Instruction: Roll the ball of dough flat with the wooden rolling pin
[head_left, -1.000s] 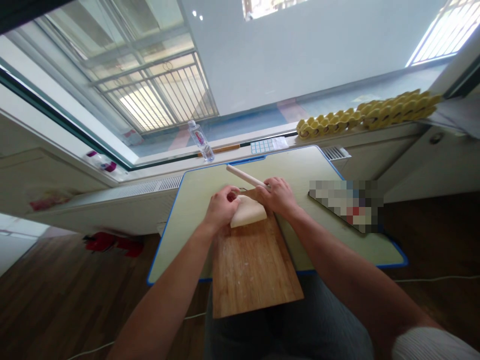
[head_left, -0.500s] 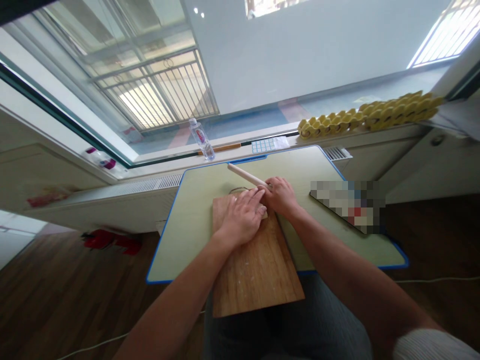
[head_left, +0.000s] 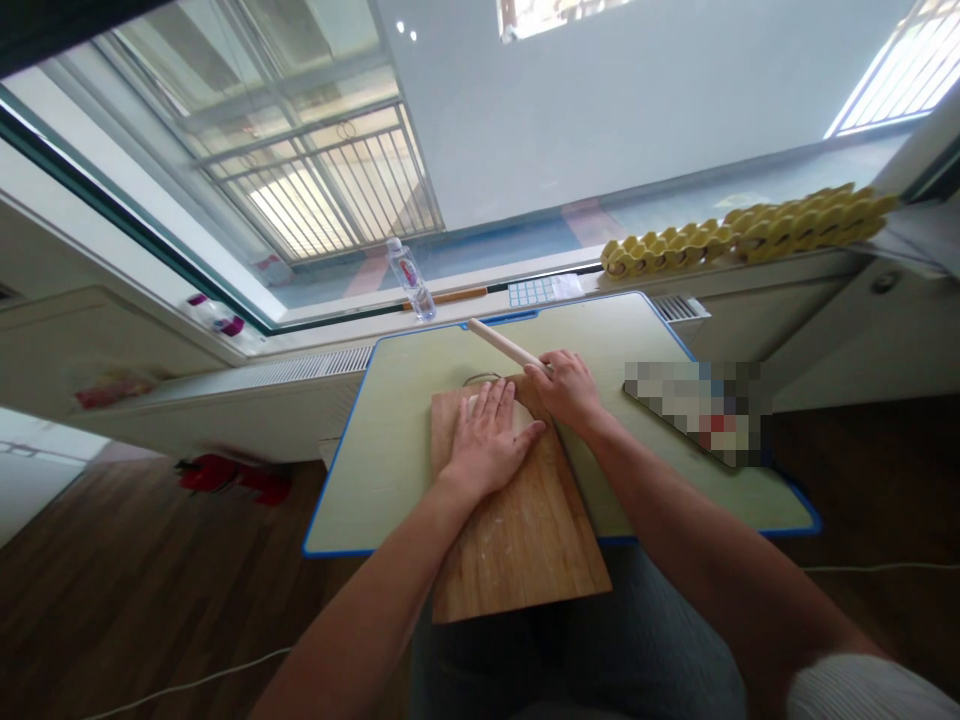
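My left hand [head_left: 486, 445] lies flat with its fingers stretched out over a piece of pale dough [head_left: 523, 415]. The dough sits near the far end of a wooden cutting board [head_left: 521, 555] and is mostly covered by that hand. To the right, my right hand [head_left: 568, 393] is wrapped round one end of a rolling pin [head_left: 501, 343]. The pin slants away to the far left, past the board's far edge. Light specks dot the board's surface.
The board rests on a light-green table [head_left: 375, 440] with blue edging and overhangs its near side. A pixelated flat object [head_left: 686, 410] lies at the table's right. On the sill stand a plastic bottle [head_left: 412, 280] and a yellow wavy rack [head_left: 667, 250].
My left hand has flattened and shifted slightly left, apart from the right hand, so more dough shows. The right hand still grips the rolling pin. The whole view has shifted slightly.
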